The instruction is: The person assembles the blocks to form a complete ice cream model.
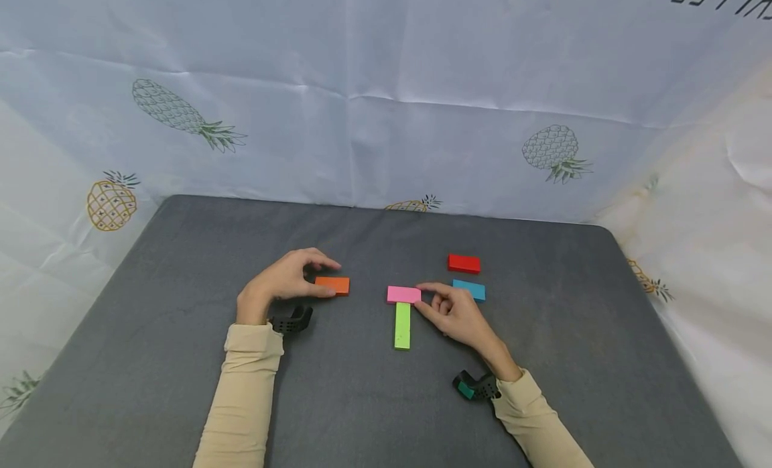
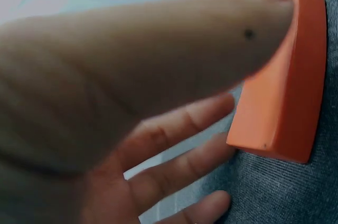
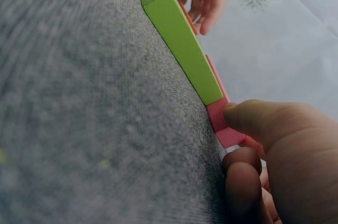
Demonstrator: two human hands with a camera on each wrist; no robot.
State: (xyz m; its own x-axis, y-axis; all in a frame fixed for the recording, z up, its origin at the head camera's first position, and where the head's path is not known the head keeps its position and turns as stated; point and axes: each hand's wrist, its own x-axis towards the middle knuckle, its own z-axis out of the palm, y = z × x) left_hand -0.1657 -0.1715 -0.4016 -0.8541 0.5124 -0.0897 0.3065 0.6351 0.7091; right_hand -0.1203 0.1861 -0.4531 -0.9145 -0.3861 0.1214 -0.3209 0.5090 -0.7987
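My left hand [image 1: 288, 275] is at an orange block [image 1: 340, 286], its thumb along the block's near side. The index finger stretches out past the block's far side, with a gap between them in the head view. In the left wrist view the thumb overlaps the orange block [image 2: 303, 76], other fingers spread behind it. My right hand [image 1: 455, 315] pinches the right end of a pink block [image 1: 401, 294] between thumb and index finger, the other fingers curled. A lime green block [image 1: 402, 327] lies lengthwise below the pink one, forming a T with it.
A blue block [image 1: 470, 290] lies just behind my right hand, partly covered by it. Farther back is a red block [image 1: 464, 263]. The dark grey cloth-covered table [image 1: 362, 401] ends at a pale curtain [image 1: 374, 146] with pineapple prints.
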